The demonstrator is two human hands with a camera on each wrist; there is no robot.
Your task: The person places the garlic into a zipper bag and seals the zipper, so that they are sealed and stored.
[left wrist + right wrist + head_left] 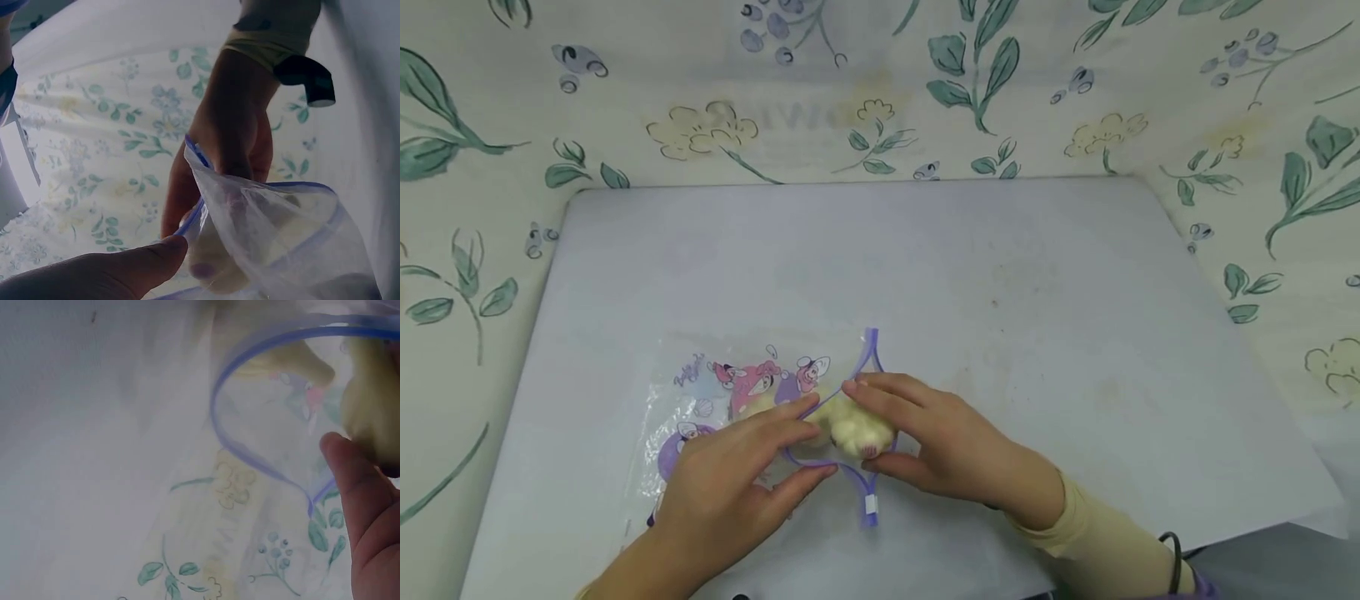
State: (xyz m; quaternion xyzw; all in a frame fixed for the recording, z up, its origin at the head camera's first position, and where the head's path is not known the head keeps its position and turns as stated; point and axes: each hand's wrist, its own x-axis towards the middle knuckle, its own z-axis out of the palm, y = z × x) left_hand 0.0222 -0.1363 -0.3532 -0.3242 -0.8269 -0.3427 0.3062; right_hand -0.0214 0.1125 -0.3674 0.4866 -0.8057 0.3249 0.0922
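Observation:
A clear zip bag (700, 392) with pink and purple cartoon prints lies on the white table, its purple-edged mouth spread apart. My right hand (958, 446) grips a pale garlic bulb (859, 435) at that mouth, thumb on the near side and fingers over the far side. At the bag's rim, my left hand (730, 475) holds the opening with thumb and fingers apart; its thumb (156, 256) lies along the purple edge in the left wrist view. A second pale yellow piece (303, 362) shows through the bag in the right wrist view, partly hidden by the left hand in the head view.
The white tabletop (925, 250) extends behind and to the right of the bag, with small specks on it. A floral cloth (820, 100) hangs behind and along the sides. A white zip slider (871, 504) sits at the near end of the purple strip.

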